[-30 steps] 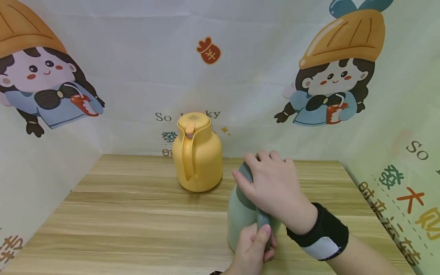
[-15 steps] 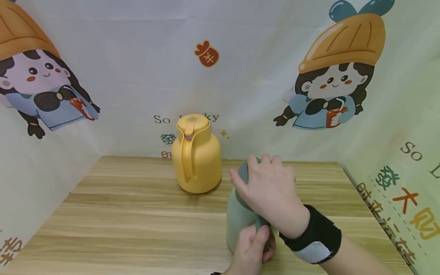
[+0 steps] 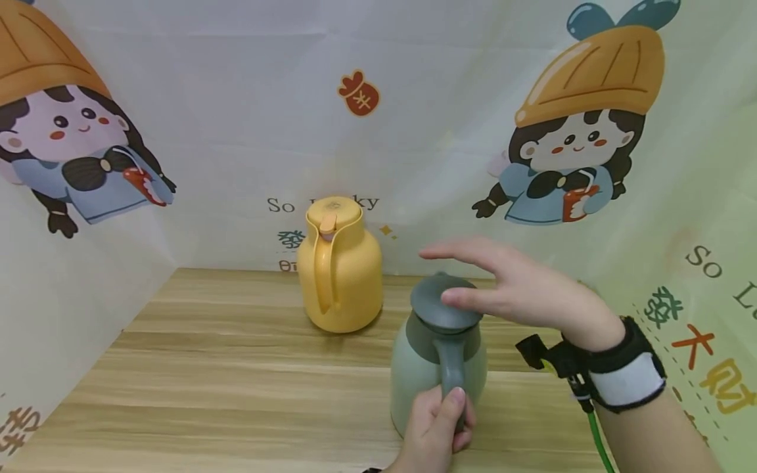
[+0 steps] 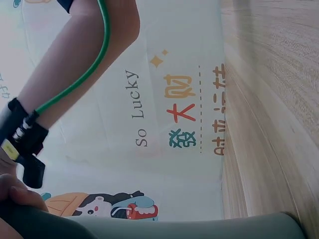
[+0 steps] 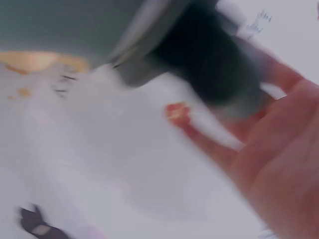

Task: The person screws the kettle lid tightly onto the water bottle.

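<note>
A pale green thermos jug [image 3: 411,381] stands upright on the wooden table, its grey-green handle toward me. My left hand [image 3: 434,424] grips the lower part of that handle, thumb on top. The grey-green lid [image 3: 430,303] sits at the jug's mouth. Over it is my right hand [image 3: 526,286], with fingers extended above the lid and the thumb overlapping its near side in the head view. The right wrist view is blurred; the dark lid [image 5: 209,64] appears there beside the spread fingers. Along the bottom of the left wrist view runs the jug's side [image 4: 199,228].
A yellow thermos jug [image 3: 355,282] stands farther back, left of the green one. Printed cloth [image 3: 236,98] walls in the table [image 3: 236,381] at the back and sides. A green cable [image 3: 598,433] runs from the right wrist strap [image 3: 627,381].
My right hand has come off its grip over the lid and shifted right and up, its fingers now extended, uncovering the lid. The left hand keeps holding the handle.
</note>
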The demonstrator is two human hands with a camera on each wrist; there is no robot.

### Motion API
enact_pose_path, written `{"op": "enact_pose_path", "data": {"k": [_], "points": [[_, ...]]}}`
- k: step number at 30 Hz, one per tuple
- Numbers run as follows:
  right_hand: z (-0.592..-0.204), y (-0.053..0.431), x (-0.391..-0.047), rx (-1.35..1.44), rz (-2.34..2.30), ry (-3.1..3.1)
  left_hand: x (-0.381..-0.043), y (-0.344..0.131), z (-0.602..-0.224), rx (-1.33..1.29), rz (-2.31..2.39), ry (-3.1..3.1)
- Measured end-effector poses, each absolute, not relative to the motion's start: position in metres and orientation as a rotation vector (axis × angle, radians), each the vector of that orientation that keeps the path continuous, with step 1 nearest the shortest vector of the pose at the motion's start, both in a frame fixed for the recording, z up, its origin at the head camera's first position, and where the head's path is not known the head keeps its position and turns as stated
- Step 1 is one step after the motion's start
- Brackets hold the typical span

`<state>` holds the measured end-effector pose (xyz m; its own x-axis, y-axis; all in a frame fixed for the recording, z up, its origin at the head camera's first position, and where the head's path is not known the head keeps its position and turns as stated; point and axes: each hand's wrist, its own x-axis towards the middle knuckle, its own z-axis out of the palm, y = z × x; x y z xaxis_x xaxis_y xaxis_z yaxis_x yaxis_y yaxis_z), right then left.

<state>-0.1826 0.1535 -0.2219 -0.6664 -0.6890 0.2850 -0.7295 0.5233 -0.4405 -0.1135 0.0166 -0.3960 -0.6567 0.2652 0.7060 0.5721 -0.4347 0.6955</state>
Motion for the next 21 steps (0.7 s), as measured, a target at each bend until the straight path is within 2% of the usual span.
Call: {"op": "enact_pose_path", "data": {"k": [8, 13, 17, 21], "points": [[-0.244, 0.158, -0.228, 1.669, 1.187, -2.469, -0.113, 0.015, -0.398, -1.169, -2.251, -1.532], [-0.26, 0.154, -0.238, 1.871, 1.373, -2.382, -0.11, 0.016, -0.398, -1.131, -2.269, -1.552], [-0.263, 0.152, -0.236, 1.921, 1.436, -2.403, -0.11, 0.015, -0.398, -1.144, -2.253, -1.553], [-0.262, 0.151, -0.232, 1.856, 1.389, -2.498, -0.11, 0.014, -0.397, -1.167, -2.236, -1.548]]}}
